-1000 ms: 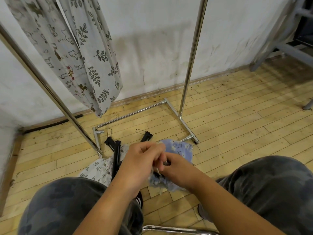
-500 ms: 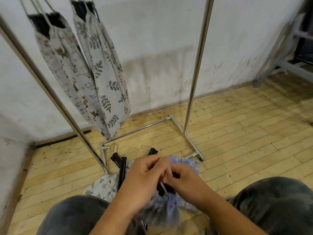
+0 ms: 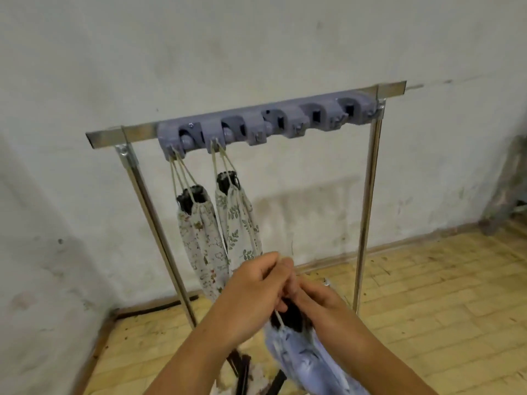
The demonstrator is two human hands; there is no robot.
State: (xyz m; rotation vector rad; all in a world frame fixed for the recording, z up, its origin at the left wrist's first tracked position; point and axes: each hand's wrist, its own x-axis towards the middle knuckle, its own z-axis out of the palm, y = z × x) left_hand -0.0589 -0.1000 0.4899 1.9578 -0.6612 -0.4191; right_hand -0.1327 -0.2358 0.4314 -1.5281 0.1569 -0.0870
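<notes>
A pale blue drawstring bag [image 3: 308,363] with dark contents showing at its mouth hangs below my hands. My left hand [image 3: 253,292] pinches the cream drawstring above the bag. My right hand [image 3: 316,300] holds the bag's gathered neck, its fingers curled. Ahead stands a steel rack [image 3: 368,195] whose top bar carries a grey row of hook clamps [image 3: 268,124]. Two printed bags hang by their strings from the two leftmost clamps: a cat-print bag [image 3: 199,243] and a leaf-print bag [image 3: 239,226]. The clamps to the right are empty.
Black hangers and more cloth [image 3: 251,377] lie on the wooden floor [image 3: 445,303] below my hands. A stained white wall [image 3: 256,38] is right behind the rack. Grey furniture legs [image 3: 510,181] stand at the far right.
My view has tilted up from the floor to the rack's top bar. Both hands have lifted the blue bag off the floor pile, still gripping its string and neck.
</notes>
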